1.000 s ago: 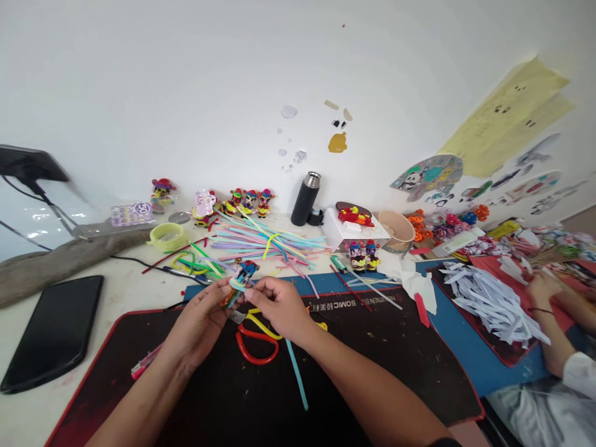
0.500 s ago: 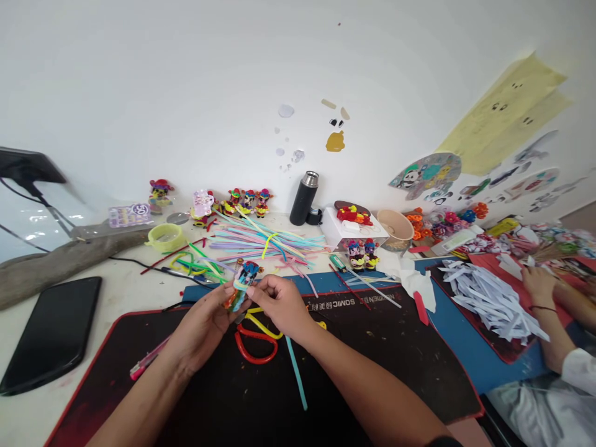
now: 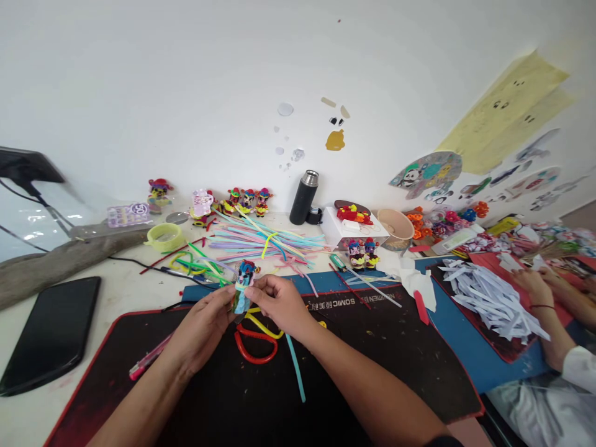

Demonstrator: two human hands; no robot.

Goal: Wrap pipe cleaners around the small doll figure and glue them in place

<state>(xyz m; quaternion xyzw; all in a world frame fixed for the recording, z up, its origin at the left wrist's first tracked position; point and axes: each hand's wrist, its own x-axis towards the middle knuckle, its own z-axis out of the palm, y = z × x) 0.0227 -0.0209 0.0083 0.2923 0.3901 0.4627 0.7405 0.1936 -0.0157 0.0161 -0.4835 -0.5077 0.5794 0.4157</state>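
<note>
A small pipe-cleaner doll [image 3: 243, 297] with a blue hat and light blue body stands upright between my two hands above the dark mat. My left hand [image 3: 212, 320] closes its fingers around the doll's left side. From the right, my right hand [image 3: 277, 303] pinches at the doll's front. Just below the hands lie scissors with red and yellow handles [image 3: 256, 347], their blades hidden. A light blue pipe cleaner [image 3: 296, 369] stretches over the mat beneath my right wrist.
Behind lies a bundle of pastel pipe cleaners [image 3: 251, 241]. A black thermos [image 3: 305, 197] stands against the wall. Finished dolls [image 3: 363, 253] sit by a white box [image 3: 377, 234]. A tablet [image 3: 51, 332] lies left. At right, another person's hands [image 3: 535, 288] work beside white paper strips [image 3: 488, 304].
The doll has turned in my fingers, showing more of its light blue body. Both hands stay in nearly the same place. The other person's hands have moved closer together.
</note>
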